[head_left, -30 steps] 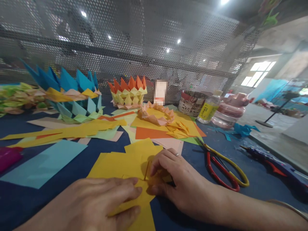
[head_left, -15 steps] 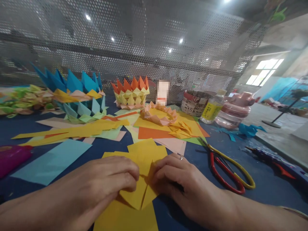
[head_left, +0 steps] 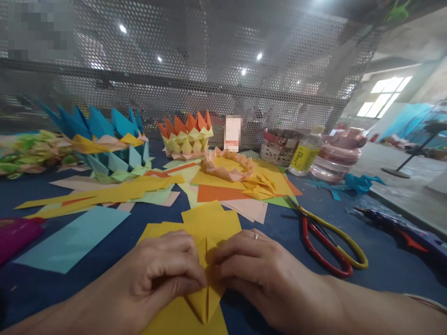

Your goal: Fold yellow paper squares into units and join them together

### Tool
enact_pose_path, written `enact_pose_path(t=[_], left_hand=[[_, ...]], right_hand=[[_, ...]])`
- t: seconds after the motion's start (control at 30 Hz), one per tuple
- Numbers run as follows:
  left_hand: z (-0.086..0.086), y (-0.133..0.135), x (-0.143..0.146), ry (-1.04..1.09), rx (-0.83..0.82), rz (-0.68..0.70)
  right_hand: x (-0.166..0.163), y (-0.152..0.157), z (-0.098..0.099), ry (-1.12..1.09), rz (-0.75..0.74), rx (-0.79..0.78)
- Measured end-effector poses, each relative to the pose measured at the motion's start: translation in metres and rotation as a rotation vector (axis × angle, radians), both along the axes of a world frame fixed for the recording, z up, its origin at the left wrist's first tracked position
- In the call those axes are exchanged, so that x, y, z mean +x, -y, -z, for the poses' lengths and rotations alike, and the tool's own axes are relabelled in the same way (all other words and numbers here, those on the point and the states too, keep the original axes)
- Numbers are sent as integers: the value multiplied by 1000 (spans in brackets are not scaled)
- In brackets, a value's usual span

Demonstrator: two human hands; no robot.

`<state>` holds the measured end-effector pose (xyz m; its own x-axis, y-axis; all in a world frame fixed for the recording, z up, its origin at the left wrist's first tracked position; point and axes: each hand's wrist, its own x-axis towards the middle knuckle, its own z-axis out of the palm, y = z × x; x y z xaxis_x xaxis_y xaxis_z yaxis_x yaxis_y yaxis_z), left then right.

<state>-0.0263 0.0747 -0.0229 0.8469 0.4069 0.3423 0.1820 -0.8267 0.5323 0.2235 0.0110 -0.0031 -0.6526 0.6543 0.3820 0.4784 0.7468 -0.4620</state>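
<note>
A small piece of yellow paper, folded into a narrow pointed diamond with a slit down its middle, lies between my hands. My left hand has its fingers curled onto the left edge of the fold, thumb beside the index finger. From the other side my right hand, with a ring on one finger, pinches the right edge. Both hands rest over larger yellow sheets, which stick out behind and in front of the fold. The fingertips partly cover the folded piece.
Scissors with red and yellow handles lie to the right, near a glue gun. A light-blue paper strip is at left. Behind stand a blue paper crown, an orange-yellow one, a pink ring and two bottles.
The folded yellow piece has become narrower and longer, its right side now brought in toward the middle. My hands have drawn closer together. The view has shifted slightly.
</note>
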Motion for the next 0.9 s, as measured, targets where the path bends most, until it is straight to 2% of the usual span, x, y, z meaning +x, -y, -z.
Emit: enact_pose_path(t=[0.37,0.5,0.57,0.7,0.9], left_hand=[[8,6,3,3,254,-62],[10,9,0,23,371,-237],[9,12,0,47,436,-264],[12,20,4,119,604,-253],[23,28,3,205,645,-219]], right_hand=[[-1,2,-3,-13,5,-19],[-1,1,-5,-7,6,-35],[-1,1,-5,-6,7,-40],[-2,0,-3,-20,20,-32],[-2,1,0,-16,32,-38]])
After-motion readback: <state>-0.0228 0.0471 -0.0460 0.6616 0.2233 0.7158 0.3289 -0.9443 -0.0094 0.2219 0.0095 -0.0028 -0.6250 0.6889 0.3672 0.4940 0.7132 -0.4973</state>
